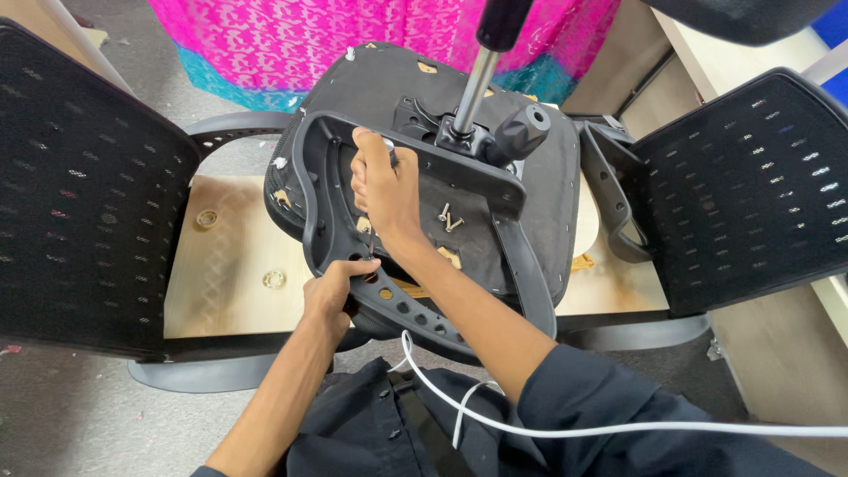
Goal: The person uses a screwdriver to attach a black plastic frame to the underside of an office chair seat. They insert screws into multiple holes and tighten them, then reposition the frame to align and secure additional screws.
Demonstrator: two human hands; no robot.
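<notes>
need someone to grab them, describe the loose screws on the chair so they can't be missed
Find the upturned black chair seat lying on the wooden board, its metal gas cylinder sticking up. Just right of the right hand, the loose screws lie on the seat's underside: small, shiny silver, against all the black.

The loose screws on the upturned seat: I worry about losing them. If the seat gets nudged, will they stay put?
Probably not. The screws lie loose on the seat underside, apparently held by nothing, and being round they could roll. They look small and light, so jolts from the right hand or left hand might scatter them.
</notes>
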